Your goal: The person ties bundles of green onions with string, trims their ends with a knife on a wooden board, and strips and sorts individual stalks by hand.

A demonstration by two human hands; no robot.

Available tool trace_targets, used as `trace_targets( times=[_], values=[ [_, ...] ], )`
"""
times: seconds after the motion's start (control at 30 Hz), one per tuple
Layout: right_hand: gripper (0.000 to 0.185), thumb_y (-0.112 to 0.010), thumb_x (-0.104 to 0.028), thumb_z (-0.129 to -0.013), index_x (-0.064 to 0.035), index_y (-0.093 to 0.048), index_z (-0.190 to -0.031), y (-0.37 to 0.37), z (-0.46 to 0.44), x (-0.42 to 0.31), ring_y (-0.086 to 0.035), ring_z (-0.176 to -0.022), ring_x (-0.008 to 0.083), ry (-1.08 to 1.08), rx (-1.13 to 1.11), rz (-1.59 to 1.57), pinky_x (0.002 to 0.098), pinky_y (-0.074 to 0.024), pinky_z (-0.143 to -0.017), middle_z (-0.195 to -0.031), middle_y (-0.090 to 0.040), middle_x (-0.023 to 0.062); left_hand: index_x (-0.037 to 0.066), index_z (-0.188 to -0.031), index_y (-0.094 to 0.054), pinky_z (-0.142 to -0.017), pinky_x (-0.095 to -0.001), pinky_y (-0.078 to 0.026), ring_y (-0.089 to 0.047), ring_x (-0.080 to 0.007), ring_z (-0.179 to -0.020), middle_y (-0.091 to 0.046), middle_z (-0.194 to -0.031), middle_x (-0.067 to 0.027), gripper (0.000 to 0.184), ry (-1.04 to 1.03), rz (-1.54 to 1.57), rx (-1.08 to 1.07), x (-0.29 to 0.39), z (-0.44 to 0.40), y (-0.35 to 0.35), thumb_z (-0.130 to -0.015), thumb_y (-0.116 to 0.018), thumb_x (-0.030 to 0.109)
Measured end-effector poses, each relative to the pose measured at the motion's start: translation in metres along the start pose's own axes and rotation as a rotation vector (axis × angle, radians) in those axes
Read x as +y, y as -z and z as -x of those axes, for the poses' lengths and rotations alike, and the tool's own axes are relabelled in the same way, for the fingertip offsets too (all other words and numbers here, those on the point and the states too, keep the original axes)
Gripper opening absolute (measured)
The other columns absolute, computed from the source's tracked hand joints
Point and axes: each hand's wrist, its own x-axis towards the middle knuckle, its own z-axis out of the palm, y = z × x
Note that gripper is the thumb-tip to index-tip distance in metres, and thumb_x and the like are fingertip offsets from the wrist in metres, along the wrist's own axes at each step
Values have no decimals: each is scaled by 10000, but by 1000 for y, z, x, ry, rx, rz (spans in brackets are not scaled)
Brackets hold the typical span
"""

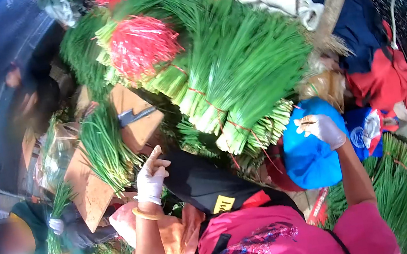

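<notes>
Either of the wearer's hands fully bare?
No, white gloves cover much of both the left hand and the right hand.

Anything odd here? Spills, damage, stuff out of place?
Nothing looks clearly damaged. Slightly untidy: a tangled heap of red string sits atop the tied green bundles, and the greens across the wooden board, by the left hand, lie splayed rather than neatly bunched.

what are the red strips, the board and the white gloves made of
Red strips: probably glossy plastic, given the bright streaks.
Board: perhaps wood, matte, flat and tan.
White gloves: perhaps thin rubber, since they fit closely; finish unclear in the glare.
</notes>
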Motion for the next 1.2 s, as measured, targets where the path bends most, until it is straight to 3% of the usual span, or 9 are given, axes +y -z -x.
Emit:
trace_targets(
  times=[0.33, 0.47, 0.6, 0.73, 0.87, 1.0, 1.07, 1.1, 1.2],
  values=[
    [257, -649, -244, -854, 6, -668, -910, -54, -145, -195, -560, -639, 77, 266, -162, -143, 214, -446, -595, -769, -669, 50, 13, -1187, -574, -801, -215, -470, -607, -114, -913, -650, -1018, -64, 374, 82, 90, 125, -53, -4, 46, -821, -549, -63],
    [252, -646, -246, -855, 3, -670, -881, -90, -207, -256, -549, -626, 62, 396, -187, -99, 206, -439, -574, -735, -655, 20, -12, -1036, -622, -724, -246, -509, -630, -152, -846, -651, -1032, -96, 185, 118, 275, 152, -58, -18, 50, -870, -545, 14],
    [210, -590, -194, -877, -20, -682, -951, -131, -235, -290, -565, -656, 62, 575, -335, -208, 203, -441, -590, -763, -662, 18, 15, -1082, -616, -626, -225, -492, -620, -134, -775, -658, -1005, -89, 222, 119, 523, 210, -10, -68, 31, -876, -578, 88],
    [219, -593, -195, -882, -12, -684, -961, -154, -231, -294, -554, -652, 57, 529, -415, -171, 197, -436, -591, -763, -664, 16, 99, -1103, -589, -533, -218, -403, -550, -98, -653, -648, -897, -12, 266, 192, 607, 296, 3, -156, 28, -839, -622, 100],
    [277, -655, -278, -851, -5, -686, -884, -150, -200, -284, -538, -600, 57, 434, -342, -52, 216, -436, -542, -732, -664, 22, 151, -1166, -545, -629, -258, -404, -602, -154, -764, -604, -1049, -5, 346, 86, 881, 444, -39, -255, 35, -833, -614, 89],
    [273, -647, -246, -858, 16, -681, -926, -131, -184, -263, -572, -678, 68, 270, -363, -71, 215, -449, -600, -756, -669, 41, 190, -1045, -605, -601, -243, -368, -589, -101, -729, -643, -1000, 48, 192, 187, 609, 563, -27, -299, 44, -876, -531, 133],
    [249, -623, -201, -874, 29, -669, -958, -123, -182, -251, -579, -689, 83, 255, -348, -134, 225, -459, -616, -784, -670, 61, 176, -960, -613, -504, -216, -316, -552, -74, -662, -645, -893, 58, 115, 213, 710, 534, -22, -299, 37, -870, -542, 168],
    [224, -600, -162, -887, 27, -660, -991, -117, -184, -248, -584, -708, 93, 226, -378, -126, 229, -464, -635, -809, -669, 82, 170, -929, -607, -473, -212, -294, -531, -72, -631, -629, -849, 58, 110, 211, 771, 304, -36, -301, 34, -877, -534, 232],
    [220, -595, -160, -890, 22, -660, -996, -110, -193, -226, -585, -732, 97, 115, -370, -173, 226, -462, -649, -825, -669, 88, 149, -971, -571, -448, -210, -298, -478, -87, -603, -559, -775, 63, 447, 353, 981, -54, -15, -271, -5, -869, -444, 566]
  ],
)
